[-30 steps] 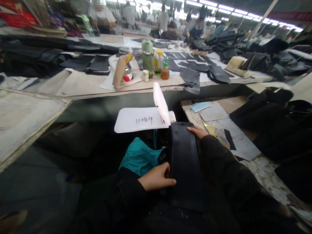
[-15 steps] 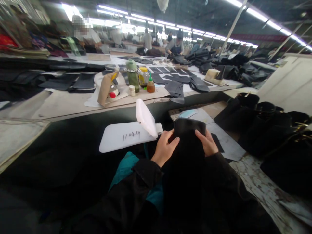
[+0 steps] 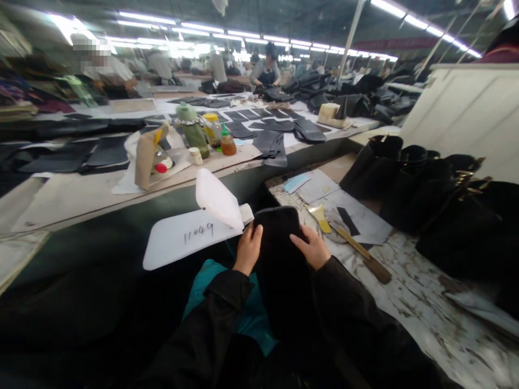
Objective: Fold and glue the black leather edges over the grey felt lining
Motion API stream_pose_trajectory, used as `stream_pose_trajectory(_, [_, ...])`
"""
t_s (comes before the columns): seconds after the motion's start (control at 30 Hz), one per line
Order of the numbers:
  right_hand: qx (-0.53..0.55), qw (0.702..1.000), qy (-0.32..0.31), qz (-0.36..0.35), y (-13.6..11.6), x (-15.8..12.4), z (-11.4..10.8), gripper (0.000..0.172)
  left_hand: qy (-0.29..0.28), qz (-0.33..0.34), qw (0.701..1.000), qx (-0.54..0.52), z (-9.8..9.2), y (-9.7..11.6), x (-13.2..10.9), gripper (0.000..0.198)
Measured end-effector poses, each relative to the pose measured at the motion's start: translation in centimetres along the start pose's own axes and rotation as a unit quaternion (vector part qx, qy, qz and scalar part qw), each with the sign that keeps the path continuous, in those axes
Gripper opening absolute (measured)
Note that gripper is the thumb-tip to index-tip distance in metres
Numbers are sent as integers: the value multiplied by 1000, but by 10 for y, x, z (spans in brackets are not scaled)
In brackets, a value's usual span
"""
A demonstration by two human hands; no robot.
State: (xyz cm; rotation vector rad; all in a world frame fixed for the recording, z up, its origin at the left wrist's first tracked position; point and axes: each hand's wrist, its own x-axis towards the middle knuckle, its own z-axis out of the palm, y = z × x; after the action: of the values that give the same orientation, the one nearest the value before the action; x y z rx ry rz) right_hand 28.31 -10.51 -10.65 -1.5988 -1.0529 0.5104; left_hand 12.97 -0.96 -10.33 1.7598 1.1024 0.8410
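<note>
A long black leather piece (image 3: 279,237) with a rounded far end lies lengthwise over my lap. My left hand (image 3: 248,250) grips its left edge near the far end, fingers curled over the top. My right hand (image 3: 313,248) holds the right edge, thumb across the face. Both sleeves are black. A white flat board (image 3: 178,244) marked with handwritten digits sits just left of my left hand, and a white curved piece (image 3: 218,199) stands up on it. Teal fabric (image 3: 211,281) shows below my left arm.
A brush with a wooden handle (image 3: 357,248) lies on the stained worktable (image 3: 421,302) at right, by paper sheets. Black bags (image 3: 446,205) stand further right. Bottles and jars (image 3: 203,132) and black leather cut-outs (image 3: 275,135) cover the long table beyond. Other people work at the back.
My left hand slid from the near end of the leather piece up to its far end. Both hands now hold it near the top; my view turned right and upward.
</note>
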Motion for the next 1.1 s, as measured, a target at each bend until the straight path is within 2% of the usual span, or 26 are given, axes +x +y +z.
stream_pose_trajectory(0.3, [-38,999,16,-6,19,-4,6,42,-29,-33,999,-31,0,-12,8,48])
stream_pose_trajectory(0.53, [-49,999,14,-7,27,-6,-10,45,-54,38,992,-103,-5,-6,23,43])
stream_pose_trajectory(0.73, [-101,994,13,-38,19,3,-28,43,-62,71,983,-157,9,-3,44,30])
stream_pose_trajectory(0.9, [-212,973,27,-83,1,31,-42,44,-138,78,973,-167,16,4,50,32])
stream_pose_trajectory(1.0, [-296,950,-23,-99,-14,48,-50,32,-174,98,969,-148,11,9,51,26])
stream_pose_trajectory(1.1, [-369,914,-113,-122,-27,63,-54,33,-185,104,969,-129,9,10,54,24])
